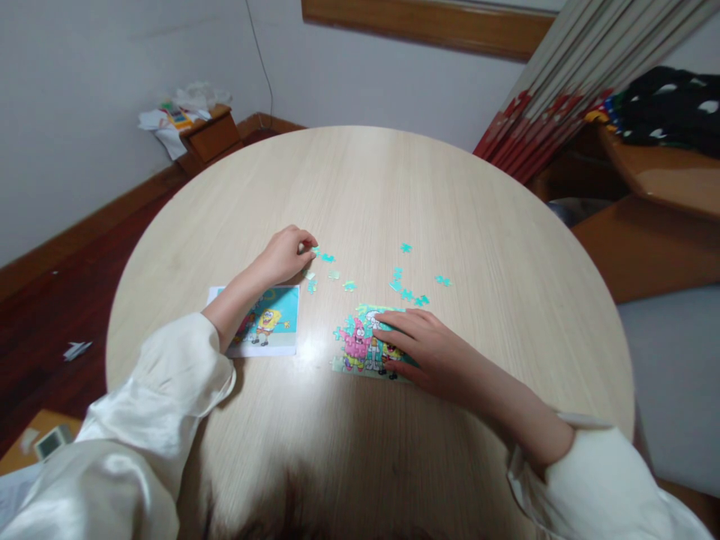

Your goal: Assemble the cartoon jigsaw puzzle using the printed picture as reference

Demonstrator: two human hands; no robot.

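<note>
My left hand (288, 255) is above the table left of centre, its fingers curled and thumb and forefinger around a small green-yellow puzzle piece (316, 251). Beside those fingertips lies a turquoise puzzle piece (328, 258). My right hand (419, 343) rests flat, fingers stretched out, on the right part of a partly joined jigsaw puzzle (357, 346) with a pink starfish character. It hides part of that puzzle. Under my left forearm lies a printed reference picture (275, 330) with a yellow sponge character, partly covered.
Several loose turquoise pieces (407, 295) lie beyond the puzzle, with one piece (406, 247) farther back and another (443, 280) to the right. Paler pieces (334, 275) lie near my left hand. The round wooden table (360, 172) has walls behind it and a curtain (540, 105) at back right.
</note>
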